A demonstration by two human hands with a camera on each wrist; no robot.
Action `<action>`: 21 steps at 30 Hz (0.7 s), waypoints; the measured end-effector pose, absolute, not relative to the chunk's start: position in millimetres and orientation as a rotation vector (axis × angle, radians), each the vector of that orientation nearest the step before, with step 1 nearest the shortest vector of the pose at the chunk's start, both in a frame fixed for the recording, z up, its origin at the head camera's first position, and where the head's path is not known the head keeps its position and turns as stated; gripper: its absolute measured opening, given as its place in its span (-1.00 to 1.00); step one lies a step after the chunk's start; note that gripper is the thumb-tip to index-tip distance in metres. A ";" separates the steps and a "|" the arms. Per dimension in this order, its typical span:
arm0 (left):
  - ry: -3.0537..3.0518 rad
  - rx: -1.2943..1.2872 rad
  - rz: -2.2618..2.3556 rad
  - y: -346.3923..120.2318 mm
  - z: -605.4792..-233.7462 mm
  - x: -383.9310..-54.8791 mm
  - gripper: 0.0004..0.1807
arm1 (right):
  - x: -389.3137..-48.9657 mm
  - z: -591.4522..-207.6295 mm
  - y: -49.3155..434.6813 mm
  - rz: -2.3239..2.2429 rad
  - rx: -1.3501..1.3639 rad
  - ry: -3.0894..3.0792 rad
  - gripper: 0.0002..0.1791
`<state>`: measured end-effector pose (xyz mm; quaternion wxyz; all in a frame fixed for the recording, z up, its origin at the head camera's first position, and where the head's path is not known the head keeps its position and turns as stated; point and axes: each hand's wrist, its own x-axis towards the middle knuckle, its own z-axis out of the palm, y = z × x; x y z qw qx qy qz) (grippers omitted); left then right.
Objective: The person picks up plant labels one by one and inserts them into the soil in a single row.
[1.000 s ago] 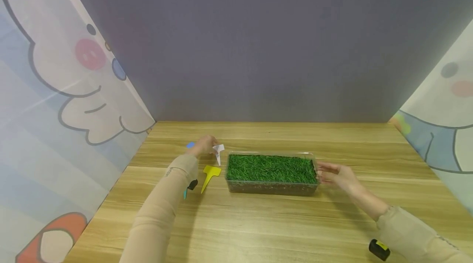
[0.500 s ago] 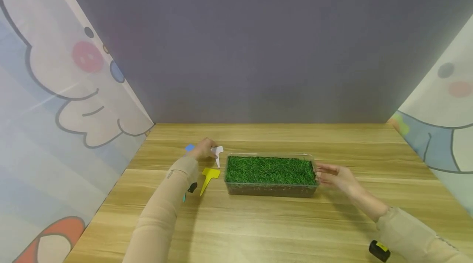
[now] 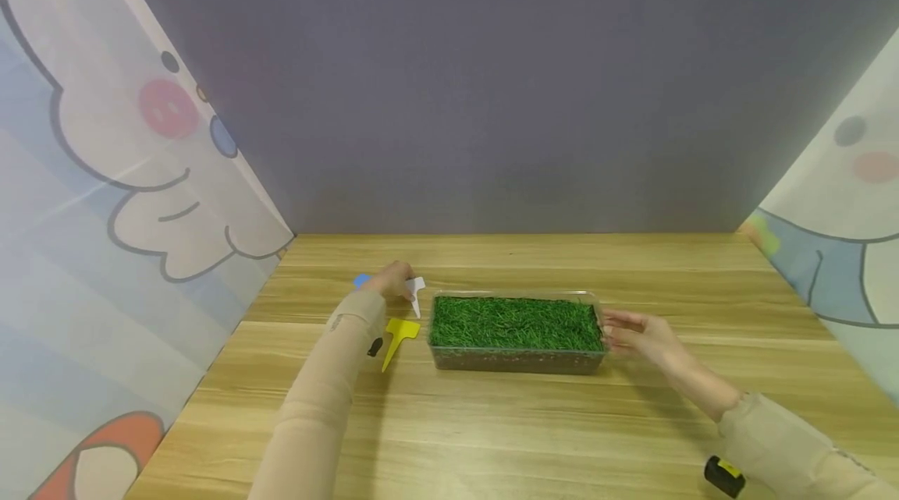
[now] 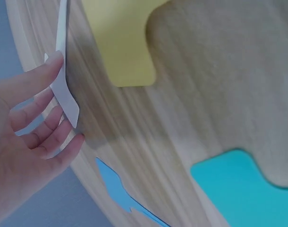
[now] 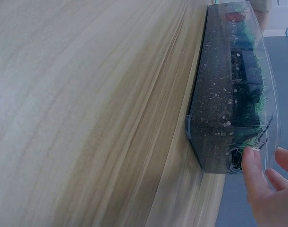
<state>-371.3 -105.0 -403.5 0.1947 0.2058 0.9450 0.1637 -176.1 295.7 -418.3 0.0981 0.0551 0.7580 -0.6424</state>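
Note:
At the left of the table, my left hand (image 3: 392,279) pinches a white T-shaped plant label (image 4: 64,90) between thumb and fingers. Its pointed stem hangs toward the front in the head view. A yellow plant label (image 3: 402,331) lies just in front of it. On the far side of my hand a blue one (image 3: 361,280) shows partly. A teal label (image 4: 243,184) appears in the left wrist view, hidden by my forearm in the head view. My right hand (image 3: 649,336) touches the right end of a clear rectangular planter (image 3: 520,361), fingers extended at its rim.
Dense green grass (image 3: 516,322) covers dark soil inside the planter, which stands mid-table. Behind the wooden table (image 3: 492,437) rises a grey panel (image 3: 492,94). Cartoon-printed curtains (image 3: 63,250) flank both sides. A black device (image 3: 723,476) with a yellow mark sits by my right sleeve.
My left forearm and hand have shifted slightly to the right, and the teal label has gone out of sight behind the sleeve in the head view. The right hand stays at the planter's end.

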 end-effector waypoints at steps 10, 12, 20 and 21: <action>2.630 0.389 0.553 -102.2 -402.0 -372.6 -0.61 | -178.5 -423.6 299.8 -1.948 0.103 2.223 -0.19; 2.620 0.361 0.578 -102.7 -407.1 -379.0 -0.58 | -182.9 -433.9 304.5 -1.976 0.118 2.203 -0.08; 2.645 0.518 0.637 -137.4 -498.9 -457.8 -0.37 | -188.8 -448.0 309.8 -2.015 0.173 2.188 0.05; 2.633 0.529 0.678 -140.3 -498.0 -458.0 -0.36 | -188.7 -448.4 309.9 -2.008 0.150 2.192 0.03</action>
